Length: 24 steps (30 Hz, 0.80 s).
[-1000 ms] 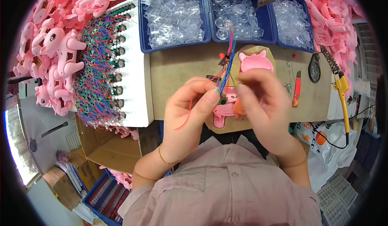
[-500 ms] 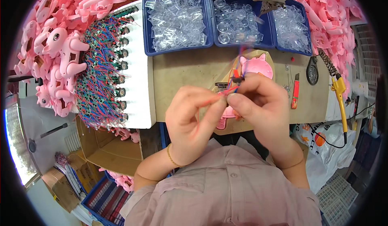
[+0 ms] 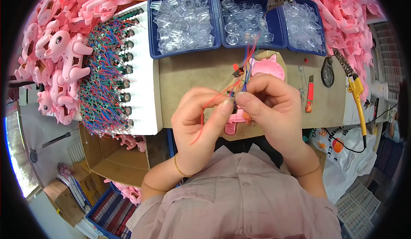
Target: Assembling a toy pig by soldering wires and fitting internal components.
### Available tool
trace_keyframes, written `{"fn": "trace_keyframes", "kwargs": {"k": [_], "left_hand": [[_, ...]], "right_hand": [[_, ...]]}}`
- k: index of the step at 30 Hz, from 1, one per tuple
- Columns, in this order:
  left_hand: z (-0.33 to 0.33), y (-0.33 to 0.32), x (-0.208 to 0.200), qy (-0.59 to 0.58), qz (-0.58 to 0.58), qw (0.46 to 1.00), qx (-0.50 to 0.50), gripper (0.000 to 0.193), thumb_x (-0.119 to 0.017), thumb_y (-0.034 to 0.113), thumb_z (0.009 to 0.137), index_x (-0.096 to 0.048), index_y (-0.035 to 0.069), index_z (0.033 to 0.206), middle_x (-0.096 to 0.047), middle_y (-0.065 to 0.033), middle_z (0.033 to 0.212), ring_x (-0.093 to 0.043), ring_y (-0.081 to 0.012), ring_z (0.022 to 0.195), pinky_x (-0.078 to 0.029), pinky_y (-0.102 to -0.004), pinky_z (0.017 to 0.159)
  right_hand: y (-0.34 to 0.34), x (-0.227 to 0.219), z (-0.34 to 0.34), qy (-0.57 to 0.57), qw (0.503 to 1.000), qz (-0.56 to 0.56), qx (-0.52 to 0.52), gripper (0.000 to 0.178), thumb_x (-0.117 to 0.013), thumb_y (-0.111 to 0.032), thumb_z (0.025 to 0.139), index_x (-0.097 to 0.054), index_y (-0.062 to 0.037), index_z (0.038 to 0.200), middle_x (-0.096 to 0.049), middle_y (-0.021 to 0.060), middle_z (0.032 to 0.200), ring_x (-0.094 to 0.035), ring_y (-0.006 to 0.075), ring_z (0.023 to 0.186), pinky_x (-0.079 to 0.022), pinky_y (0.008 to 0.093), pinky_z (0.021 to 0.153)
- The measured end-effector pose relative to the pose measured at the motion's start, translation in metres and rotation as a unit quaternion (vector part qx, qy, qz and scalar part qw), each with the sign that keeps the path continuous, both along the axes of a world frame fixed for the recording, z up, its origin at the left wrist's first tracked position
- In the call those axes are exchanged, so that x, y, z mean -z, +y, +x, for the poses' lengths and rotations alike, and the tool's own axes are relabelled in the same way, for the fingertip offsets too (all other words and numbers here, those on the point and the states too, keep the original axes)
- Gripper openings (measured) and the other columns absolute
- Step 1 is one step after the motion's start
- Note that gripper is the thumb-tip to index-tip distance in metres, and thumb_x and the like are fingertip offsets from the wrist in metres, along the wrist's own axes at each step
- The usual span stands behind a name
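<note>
My left hand [image 3: 197, 117] and my right hand [image 3: 277, 110] meet above the table, thumb against forefinger on each. Between their tips is a bundle of thin red and blue wires [image 3: 247, 77], its upper ends fanning out over the table. One loose red wire hangs down across my left palm. A small black part with a red piece [image 3: 238, 71] sits among the wires. Beneath my hands lies a pink plastic toy shell [image 3: 269, 68] with pointed ears. Its lower end [image 3: 231, 128] shows below my fingers; the middle is hidden.
Blue bins [image 3: 184, 53] of clear plastic parts stand at the back. Many wired circuit assemblies [image 3: 105, 76] rest on white foam [image 3: 147, 89] at left. Pink toy bodies [image 3: 64, 55] are heaped on both sides. A red cutter [image 3: 309, 94] and yellow soldering iron [image 3: 357, 97] are at right.
The wires have spread apart between my fingers, and a red one now drapes over my left hand. The small black part has shifted left. My hands have moved slightly left.
</note>
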State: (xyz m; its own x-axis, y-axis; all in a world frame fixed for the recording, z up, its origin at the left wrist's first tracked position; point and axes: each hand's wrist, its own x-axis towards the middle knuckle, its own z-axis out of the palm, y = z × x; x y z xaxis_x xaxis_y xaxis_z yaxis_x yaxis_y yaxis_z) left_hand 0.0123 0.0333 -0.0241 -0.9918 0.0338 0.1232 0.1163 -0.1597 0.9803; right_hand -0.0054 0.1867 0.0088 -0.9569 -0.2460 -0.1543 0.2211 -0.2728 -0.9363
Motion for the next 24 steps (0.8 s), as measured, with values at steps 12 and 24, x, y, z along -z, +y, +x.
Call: {"fn": "trace_keyframes", "kwargs": {"k": [12,24], "left_hand": [[0.006,0.021,-0.008,-0.142,0.231,0.962,0.001,0.018,-0.056,0.012,0.095,-0.056,-0.002,0.106,-0.059,-0.0027,0.099,-0.053,-0.0057,0.089,-0.044,-0.0212,0.078],[0.000,0.010,-0.024,-0.082,0.130,0.988,-0.016,0.016,-0.060,0.002,0.090,-0.057,-0.003,0.105,-0.062,-0.0059,0.093,-0.057,-0.0072,0.078,-0.046,-0.0189,0.069]], "right_hand": [[0.007,0.010,0.001,0.126,0.990,0.006,0.065,0.010,-0.063,0.001,0.083,-0.055,0.0008,0.089,-0.054,0.0041,0.082,-0.051,0.0071,0.064,-0.042,0.0207,0.054],[0.019,-0.008,0.000,-0.074,0.996,-0.051,0.030,0.011,-0.062,-0.007,0.088,-0.058,0.0013,0.093,-0.065,0.0087,0.078,-0.063,0.0118,0.065,-0.050,0.0231,0.058]]}}
